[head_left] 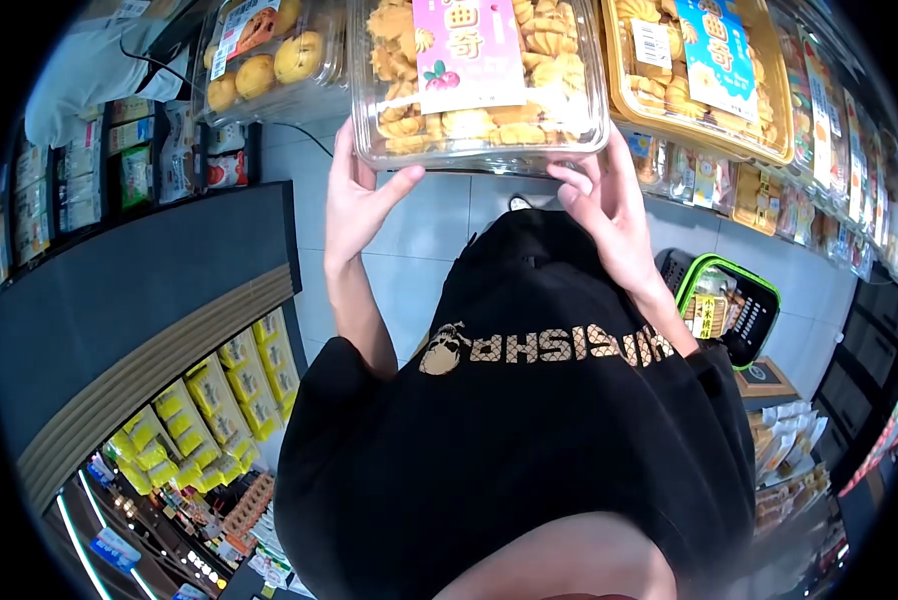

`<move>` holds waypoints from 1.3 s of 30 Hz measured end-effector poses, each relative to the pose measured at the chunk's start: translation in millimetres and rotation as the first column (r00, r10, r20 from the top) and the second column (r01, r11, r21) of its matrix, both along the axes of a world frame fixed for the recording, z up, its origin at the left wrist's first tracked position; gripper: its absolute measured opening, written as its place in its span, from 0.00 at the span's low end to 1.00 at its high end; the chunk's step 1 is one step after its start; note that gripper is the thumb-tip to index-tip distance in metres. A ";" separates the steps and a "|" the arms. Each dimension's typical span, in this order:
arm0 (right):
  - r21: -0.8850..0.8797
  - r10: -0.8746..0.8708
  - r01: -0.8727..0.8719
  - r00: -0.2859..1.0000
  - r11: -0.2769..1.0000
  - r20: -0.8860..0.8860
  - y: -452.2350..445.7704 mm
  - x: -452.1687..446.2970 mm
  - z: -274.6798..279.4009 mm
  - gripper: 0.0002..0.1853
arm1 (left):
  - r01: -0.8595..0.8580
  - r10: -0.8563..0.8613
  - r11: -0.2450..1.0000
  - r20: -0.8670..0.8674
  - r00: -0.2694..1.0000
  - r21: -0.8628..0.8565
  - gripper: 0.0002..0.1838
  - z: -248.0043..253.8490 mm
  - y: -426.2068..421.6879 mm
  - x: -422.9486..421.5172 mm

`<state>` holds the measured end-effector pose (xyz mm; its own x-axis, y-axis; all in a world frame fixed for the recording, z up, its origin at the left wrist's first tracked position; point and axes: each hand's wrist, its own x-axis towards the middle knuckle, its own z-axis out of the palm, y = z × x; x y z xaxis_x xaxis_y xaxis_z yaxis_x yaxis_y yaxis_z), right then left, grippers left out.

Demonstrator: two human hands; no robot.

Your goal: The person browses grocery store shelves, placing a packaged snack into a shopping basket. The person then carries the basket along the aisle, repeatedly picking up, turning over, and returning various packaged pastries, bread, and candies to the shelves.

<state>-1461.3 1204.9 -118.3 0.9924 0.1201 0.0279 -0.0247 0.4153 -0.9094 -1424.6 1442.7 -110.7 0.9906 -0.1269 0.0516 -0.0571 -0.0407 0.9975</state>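
A clear plastic box of cookies (559, 135) with a pink label is at the top middle of the head view. My left hand (361, 205) grips its left end from the near side, thumb pointing inward below the rim. At the right end my right hand (614, 205) holds it, with the thumb and bent fingers at the lower corner. The fingertips behind the box are hidden. To the right sits another cookie box (709, 110) with a blue label and a yellow tray. On the left is a clear box of round pastries (269, 70).
A black basket with a green rim (687, 290) stands on the floor at the right, holding packages. Packed goods line the right shelf (829, 120). Dark shelving (169, 240) with snacks and yellow packets (209, 400) is on the left. Another person's light sleeve (99, 80) shows upper left.
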 end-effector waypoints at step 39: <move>-0.650 -0.698 0.255 0.221 0.716 -0.681 -194.1 -405.0 -384.6 0.10 | 0.734 -0.577 0.676 -0.660 0.481 -0.057 0.14 -232.9 -230.6 -123.8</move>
<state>-1866.3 1010.7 -502.9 0.2760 -0.6074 -0.7449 -0.7556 0.3419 -0.5587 -1548.4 1212.1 -343.5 0.4081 -0.6814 -0.6076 0.4203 -0.4506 0.7876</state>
